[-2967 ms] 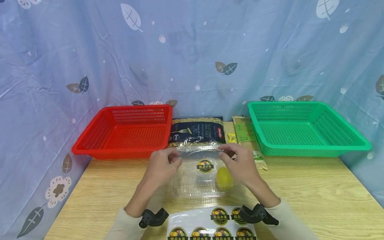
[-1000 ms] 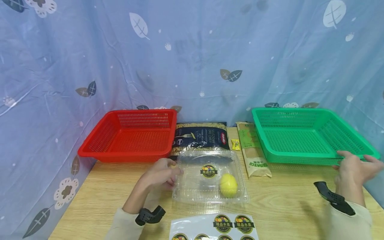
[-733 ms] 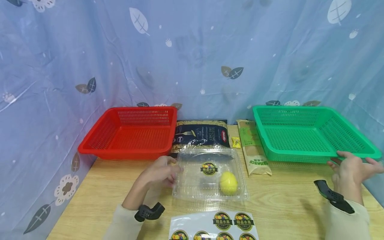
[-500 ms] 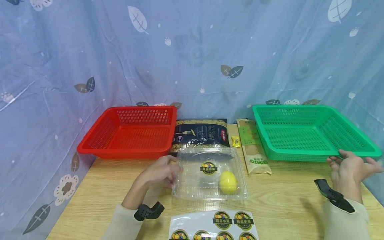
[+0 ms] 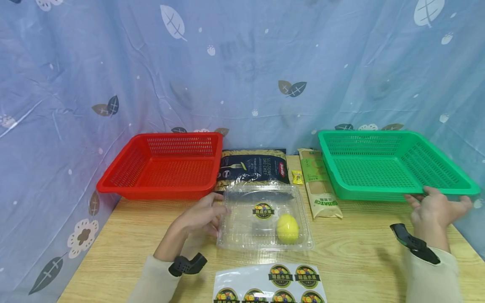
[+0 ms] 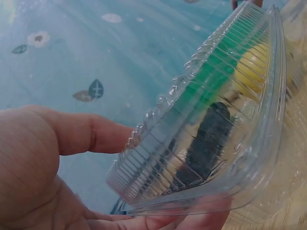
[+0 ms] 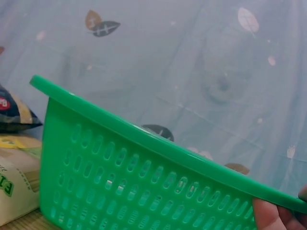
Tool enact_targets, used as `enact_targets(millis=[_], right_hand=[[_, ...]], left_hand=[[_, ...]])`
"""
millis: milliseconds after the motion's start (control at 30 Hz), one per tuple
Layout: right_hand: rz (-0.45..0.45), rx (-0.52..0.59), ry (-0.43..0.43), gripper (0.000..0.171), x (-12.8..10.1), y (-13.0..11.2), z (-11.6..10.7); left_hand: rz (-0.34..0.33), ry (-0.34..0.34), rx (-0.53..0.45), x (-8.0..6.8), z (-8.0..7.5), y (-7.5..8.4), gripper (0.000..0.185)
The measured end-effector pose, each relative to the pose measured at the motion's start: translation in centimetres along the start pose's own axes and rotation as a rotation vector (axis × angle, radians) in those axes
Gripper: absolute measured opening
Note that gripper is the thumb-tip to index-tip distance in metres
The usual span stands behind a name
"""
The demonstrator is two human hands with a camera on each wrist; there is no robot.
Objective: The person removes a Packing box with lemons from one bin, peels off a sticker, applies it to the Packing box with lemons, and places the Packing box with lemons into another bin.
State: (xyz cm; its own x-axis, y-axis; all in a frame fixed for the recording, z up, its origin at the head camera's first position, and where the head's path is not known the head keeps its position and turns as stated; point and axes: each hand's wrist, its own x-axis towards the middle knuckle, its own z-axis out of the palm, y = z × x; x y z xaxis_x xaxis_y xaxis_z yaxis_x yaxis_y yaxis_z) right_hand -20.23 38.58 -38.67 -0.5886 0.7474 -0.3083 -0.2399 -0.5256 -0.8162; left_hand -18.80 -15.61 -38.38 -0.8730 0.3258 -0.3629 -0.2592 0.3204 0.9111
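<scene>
Gripping the front rim of the green basket point(image 5: 394, 166), the right hand point(image 5: 435, 207) has left the clear clamshell box point(image 5: 264, 219), where both hands were before. Left hand point(image 5: 201, 216) fingers curl on its left edge. Lying flat, long axis sideways, left of the basket, it holds a yellow fruit point(image 5: 287, 227) and bears a round sticker point(image 5: 263, 210).

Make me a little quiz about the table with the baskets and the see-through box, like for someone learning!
1. True or false: the yellow fruit lies inside the clear box.
2. Which basket does the right hand grip by its rim? A) red basket B) green basket
3. Fill in: the left hand holds the clear box at its ____ edge, seen from the head camera.

Key: 1 true; 2 B; 3 left.
</scene>
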Motion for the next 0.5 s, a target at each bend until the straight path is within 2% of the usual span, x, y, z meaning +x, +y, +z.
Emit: enact_targets(millis=[233,500], right_hand=[[-0.006,0.006,-0.029,0.085,-0.36,0.06,0.36],[-0.022,-0.032,-0.034,0.083,-0.08,-0.13,0.16]], left_hand=[[0.014,0.021,-0.025,0.08,0.41,0.04,0.072],[0.066,0.034,-0.038,0.0,0.72,0.46,0.07]])
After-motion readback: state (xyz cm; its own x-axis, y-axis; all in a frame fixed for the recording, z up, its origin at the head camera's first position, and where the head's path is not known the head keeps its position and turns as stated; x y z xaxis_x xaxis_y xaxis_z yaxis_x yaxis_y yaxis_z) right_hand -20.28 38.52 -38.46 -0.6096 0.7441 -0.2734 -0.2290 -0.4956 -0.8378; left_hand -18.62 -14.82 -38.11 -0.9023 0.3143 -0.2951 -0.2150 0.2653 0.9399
